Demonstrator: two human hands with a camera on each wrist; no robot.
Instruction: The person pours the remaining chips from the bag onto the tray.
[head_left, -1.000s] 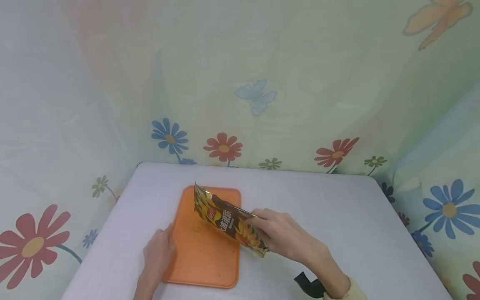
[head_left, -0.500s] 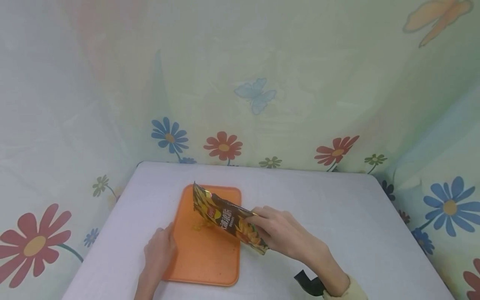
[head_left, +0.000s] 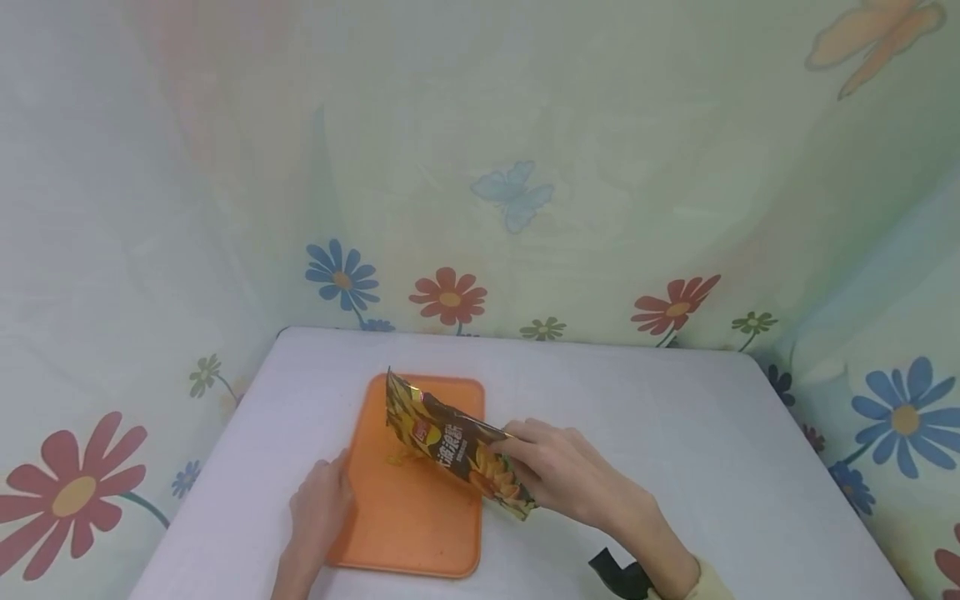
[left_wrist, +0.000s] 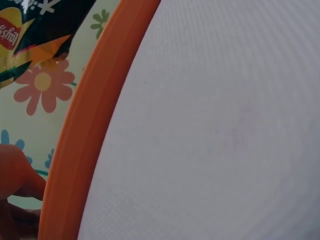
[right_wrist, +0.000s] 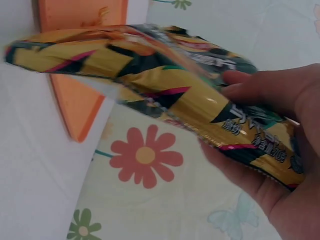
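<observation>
My right hand grips the right end of a Lay's chip bag, thumb and fingers on opposite sides in the right wrist view. The bag hangs tilted over an orange tray, its left end pointing away from the hand. A small heap of yellow chips lies on the tray beside the bag's lower edge, partly hidden by it. At the tray's left edge, my left hand holds the rim; its fingertips show against the orange edge in the left wrist view.
A white-covered table lies under the tray. One dark strip is near the right forearm at the front. Behind the table hangs a cloth printed with flowers and butterflies.
More chips have come out onto the tray, where only a small piece showed a second ago. The bag shifts slightly; the left hand stays at the rim.
</observation>
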